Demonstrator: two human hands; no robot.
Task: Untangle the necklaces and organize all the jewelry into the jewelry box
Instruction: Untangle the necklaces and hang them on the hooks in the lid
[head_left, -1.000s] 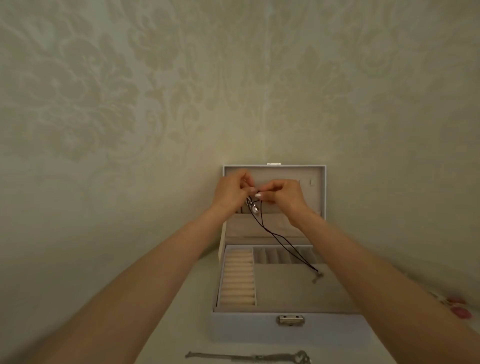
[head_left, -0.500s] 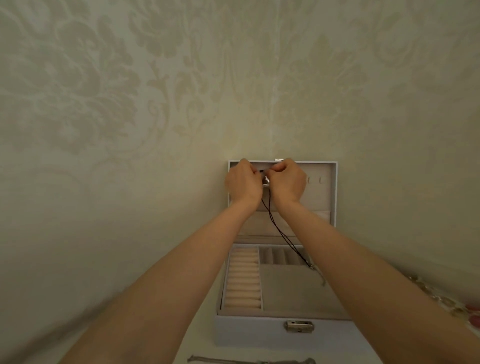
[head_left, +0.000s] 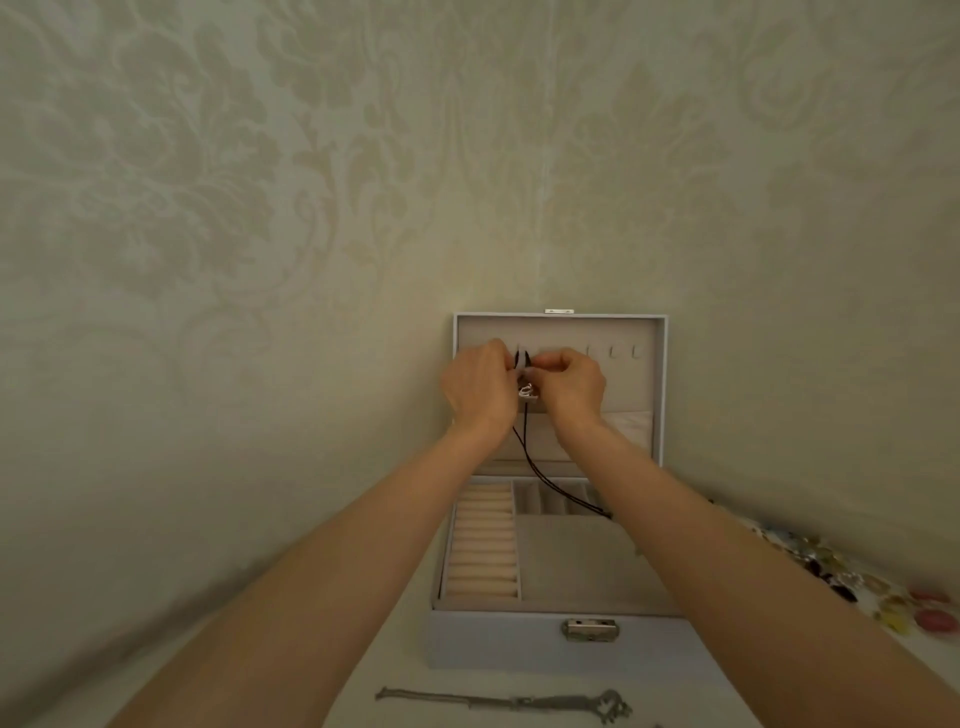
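Observation:
A white jewelry box (head_left: 519, 642) stands open against the wall, its lid (head_left: 657, 364) upright with small hooks along the top. My left hand (head_left: 480, 387) and my right hand (head_left: 571, 387) are raised side by side at the lid's left hooks. Both pinch the top of a black cord necklace (head_left: 535, 462), which has a silver pendant (head_left: 527, 391) hanging between the hands. The cord trails down into the box's tray, and its end goes under my right forearm. A silver chain necklace (head_left: 509, 701) with a key-like pendant lies on the table in front of the box.
A heap of colourful beaded jewelry (head_left: 852, 582) lies on the table at the right. The patterned wall (head_left: 311, 208) stands right behind the box. Beige ring rolls (head_left: 483, 545) fill the tray's left side. A metal clasp (head_left: 589, 629) sits on the box front.
Both hands rose with the black cord from the lid's middle up to the row of hooks, then settled slightly lower. The cord's lower end was drawn back along the tray.

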